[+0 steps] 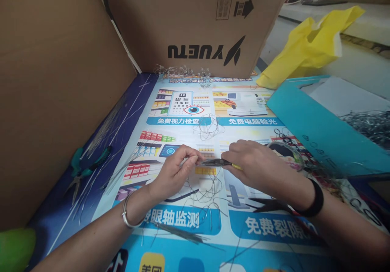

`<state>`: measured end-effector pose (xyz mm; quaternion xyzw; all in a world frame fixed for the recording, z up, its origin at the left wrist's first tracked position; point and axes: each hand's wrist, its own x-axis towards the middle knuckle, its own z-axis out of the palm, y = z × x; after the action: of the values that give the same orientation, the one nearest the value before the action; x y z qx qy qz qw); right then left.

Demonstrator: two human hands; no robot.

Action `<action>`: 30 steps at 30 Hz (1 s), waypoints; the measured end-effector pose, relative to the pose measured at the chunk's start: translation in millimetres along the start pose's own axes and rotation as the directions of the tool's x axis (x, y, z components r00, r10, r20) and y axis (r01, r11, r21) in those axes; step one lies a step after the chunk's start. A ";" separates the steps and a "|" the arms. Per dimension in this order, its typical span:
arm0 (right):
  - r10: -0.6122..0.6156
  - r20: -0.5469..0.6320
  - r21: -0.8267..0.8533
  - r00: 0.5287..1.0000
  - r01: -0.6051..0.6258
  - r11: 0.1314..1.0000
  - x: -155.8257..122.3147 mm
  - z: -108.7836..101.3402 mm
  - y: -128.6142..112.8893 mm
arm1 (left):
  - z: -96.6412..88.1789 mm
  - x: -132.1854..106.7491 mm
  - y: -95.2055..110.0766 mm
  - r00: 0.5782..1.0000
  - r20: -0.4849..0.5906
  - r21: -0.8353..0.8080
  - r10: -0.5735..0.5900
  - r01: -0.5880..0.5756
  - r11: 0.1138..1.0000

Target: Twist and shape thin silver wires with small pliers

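My left hand [175, 172], a metal bangle on its wrist, is closed in a pinch at the middle of the printed sheet. Between thumb and forefinger is a bit of thin wire [200, 156], its exact shape too small to make out. My right hand [254, 162], with a black band on the wrist, is wrapped round needle-nose pliers [215, 162]. Their dark jaws point left and end right beside the left fingertips. A loose tangle of bent wire [210, 188] shows just below the hands. Beyond them lies a rounded wire form [209, 127].
Cardboard walls [195, 16] stand at the back and left. Teal-handled pliers [79, 168] and straight wires [102, 129] lie at left. More wire pieces [179, 233] are in front. At right are a blue box [304, 138] holding wire and a yellow bag [304, 48].
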<state>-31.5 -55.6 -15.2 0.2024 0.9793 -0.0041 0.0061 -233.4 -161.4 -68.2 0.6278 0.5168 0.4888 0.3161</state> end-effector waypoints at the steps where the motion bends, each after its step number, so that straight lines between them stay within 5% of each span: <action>1: -0.004 -0.008 -0.005 1.000 0.004 1.000 -0.1 0.7 -0.1 | 0.0 -0.1 0.0 1.000 -0.003 0.001 -0.001 0.001 1.000; 30: 0.006 -0.105 -0.121 0.994 -0.018 0.992 -3.1 6.1 -11.8 | 0.2 0.3 7.6 0.997 -0.071 0.025 -0.039 0.041 0.999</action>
<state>-33.3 -67.7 -21.2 0.2075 0.9754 0.0663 -0.0326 -230.7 -163.2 -61.3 0.6037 0.5465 0.4973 0.2993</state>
